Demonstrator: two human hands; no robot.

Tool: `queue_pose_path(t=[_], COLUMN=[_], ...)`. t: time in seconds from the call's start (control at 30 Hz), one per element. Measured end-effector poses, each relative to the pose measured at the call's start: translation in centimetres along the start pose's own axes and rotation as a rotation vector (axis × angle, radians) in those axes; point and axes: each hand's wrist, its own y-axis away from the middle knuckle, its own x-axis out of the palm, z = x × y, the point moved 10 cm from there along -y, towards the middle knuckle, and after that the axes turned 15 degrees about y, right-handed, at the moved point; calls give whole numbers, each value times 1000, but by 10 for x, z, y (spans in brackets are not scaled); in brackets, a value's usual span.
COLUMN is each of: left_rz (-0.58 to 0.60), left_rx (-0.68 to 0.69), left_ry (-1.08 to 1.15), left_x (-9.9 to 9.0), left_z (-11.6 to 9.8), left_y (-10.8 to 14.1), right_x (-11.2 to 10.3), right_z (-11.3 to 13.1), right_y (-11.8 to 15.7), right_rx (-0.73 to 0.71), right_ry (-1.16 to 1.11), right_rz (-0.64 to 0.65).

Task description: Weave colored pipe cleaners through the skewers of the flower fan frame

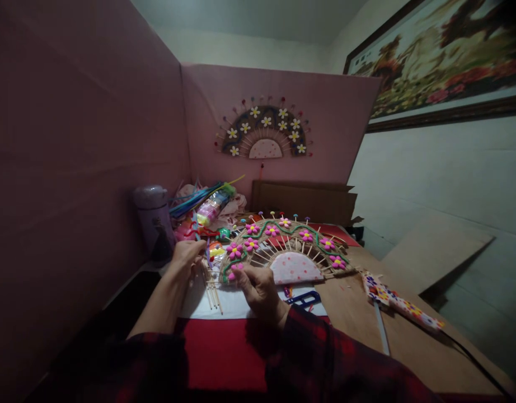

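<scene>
A half-round craft fan leans over the work surface. Its band carries pink clay flowers with yellow centres and a wavy green line. Thin sticks radiate from a white, pink-dotted half circle. My right hand is closed at the fan's lower left end, thumb beside a pink flower. To the left, my left hand has its fingers drawn together above a bunch of thin wooden sticks. What those fingers hold, if anything, is too small to make out.
Coloured craft supplies pile up behind, beside a lilac bottle. A flower-patterned glue gun with a cord lies right. A blue-handled cutter rests near my right hand. Another flowered fan hangs on the pink panel.
</scene>
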Motion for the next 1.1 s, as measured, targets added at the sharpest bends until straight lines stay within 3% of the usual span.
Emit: queue_pose_path(t=[0.17, 0.27, 0.53, 0.57, 0.67, 0.83, 0.93, 1.1], left_rz=[219, 257, 123, 156, 281, 710, 751, 849], left_rx=[-333, -446, -438, -415, -263, -97, -80, -137], left_ry=[420, 610, 771, 767, 707, 595, 568, 495], left_x=[14, 14, -19, -16, 3, 77, 99, 120], left_z=[11, 13, 6, 0, -21, -42, -45, -37], left_y=[32, 51, 99, 105, 116, 122, 106, 92], right_x=[-2, -2, -4, -3, 1, 9, -4, -25], right_z=[-1, 0, 0, -1, -6, -24, -41, -76], right_y=[-1, -2, -1, -1, -5, -14, -23, -26], right_rx=[-15, -25, -16, 2, 78, 308, 370, 475], right_ry=[13, 24, -7, -30, -194, -663, -738, -612], right_rz=[-8, -3, -13, -10, 37, 107, -10, -203])
